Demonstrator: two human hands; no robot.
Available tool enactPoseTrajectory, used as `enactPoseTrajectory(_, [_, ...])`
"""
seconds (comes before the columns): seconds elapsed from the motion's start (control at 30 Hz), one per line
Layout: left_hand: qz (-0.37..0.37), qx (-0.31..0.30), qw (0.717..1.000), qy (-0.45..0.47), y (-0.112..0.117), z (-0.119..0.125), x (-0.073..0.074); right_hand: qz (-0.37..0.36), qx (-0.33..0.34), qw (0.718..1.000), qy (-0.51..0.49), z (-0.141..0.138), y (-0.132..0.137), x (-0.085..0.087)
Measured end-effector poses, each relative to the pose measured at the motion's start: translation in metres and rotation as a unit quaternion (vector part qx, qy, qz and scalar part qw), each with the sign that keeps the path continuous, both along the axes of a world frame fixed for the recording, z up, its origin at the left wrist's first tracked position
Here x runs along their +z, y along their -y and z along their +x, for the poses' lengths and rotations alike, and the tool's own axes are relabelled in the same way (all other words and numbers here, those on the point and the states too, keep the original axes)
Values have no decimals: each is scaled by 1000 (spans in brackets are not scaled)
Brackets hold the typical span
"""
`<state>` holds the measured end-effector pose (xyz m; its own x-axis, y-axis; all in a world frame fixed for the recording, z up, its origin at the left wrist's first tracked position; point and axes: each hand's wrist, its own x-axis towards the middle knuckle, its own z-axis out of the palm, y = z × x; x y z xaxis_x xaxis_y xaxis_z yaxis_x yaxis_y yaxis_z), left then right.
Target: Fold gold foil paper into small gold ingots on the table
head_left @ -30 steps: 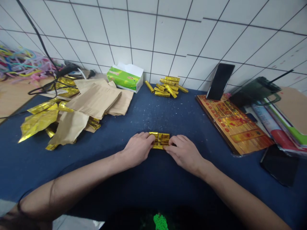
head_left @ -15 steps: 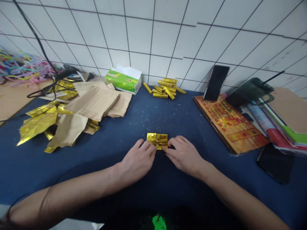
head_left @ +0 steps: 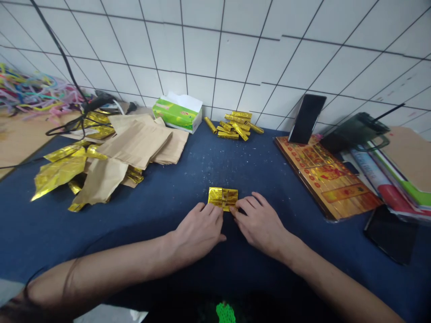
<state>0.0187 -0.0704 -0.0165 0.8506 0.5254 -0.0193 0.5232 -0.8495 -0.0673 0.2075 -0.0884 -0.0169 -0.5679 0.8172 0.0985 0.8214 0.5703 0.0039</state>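
Observation:
A small folded sheet of gold foil paper (head_left: 222, 195) lies flat on the blue tabletop in front of me, with creases near its middle. My left hand (head_left: 202, 226) rests at its lower left edge, fingers curled together and tips pressing on the foil; its thumb points right, below the paper. From the other side, my right hand (head_left: 257, 220) holds down the lower right corner with bent fingers. Both sets of fingertips partly cover the near edge of the foil.
Rolled gold foil pieces (head_left: 235, 125) lie by the tiled wall beside a green tissue pack (head_left: 177, 112). At left are brown paper sheets (head_left: 138, 139) and loose gold foil (head_left: 60, 170). An upright phone (head_left: 307, 119) stands on an orange printed pack (head_left: 332, 179) at right.
The left thumb has come away from the foil and now sticks out below it. The right fingers have shifted slightly at the lower right corner. The view has moved a little.

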Motion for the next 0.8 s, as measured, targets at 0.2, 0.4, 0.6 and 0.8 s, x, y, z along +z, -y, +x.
enactPoseTrajectory(0.2, [-8,4,999,32,-5,4,0,-15,9,1000,-15,1,-3,7])
enactPoseTrajectory(0.4, [-15,18,998,50,-7,4,-5,-8,32,998,-52,5,-8,5])
enactPoseTrajectory(0.6, [-36,-16,997,68,-11,0,-16,-52,58,996,-54,9,-11,-5])
enactPoseTrajectory(0.8, [-54,-26,995,74,-13,-6,-22,-29,78,994,-73,16,-13,-12])
